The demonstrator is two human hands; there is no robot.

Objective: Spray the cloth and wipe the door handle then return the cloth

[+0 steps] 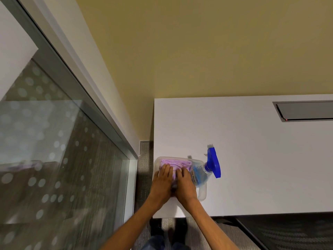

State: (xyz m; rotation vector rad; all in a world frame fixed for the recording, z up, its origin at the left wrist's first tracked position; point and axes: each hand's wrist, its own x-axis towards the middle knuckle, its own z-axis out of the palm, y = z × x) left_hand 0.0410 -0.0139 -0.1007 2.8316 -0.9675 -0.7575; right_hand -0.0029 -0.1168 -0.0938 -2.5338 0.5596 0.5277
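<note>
On my far left I see a glass partition [54,150] with a dotted frosted pattern, set in a grey metal frame and slanting down towards the floor. Past it, my left hand [163,181] lies palm-down on the purple cloth [175,163], fingers stretched out flat and pressing on the fabric rather than curled round it. The cloth is folded and sits inside a clear plastic container [202,194] at the near left corner of the white table [252,168]. My right hand [185,184] is just beside the left one — thumbs nearly touching — and it too lies flat on the cloth with fingers extended, not closed on anything. To the right of that hand, the spray bottle [201,175] rests tilted in the same container, its blue trigger head [213,162] hanging out over the rim above the tabletop. Further right — well apart — a grey recessed panel [304,110] is set into the table by the yellow wall [198,47].
</note>
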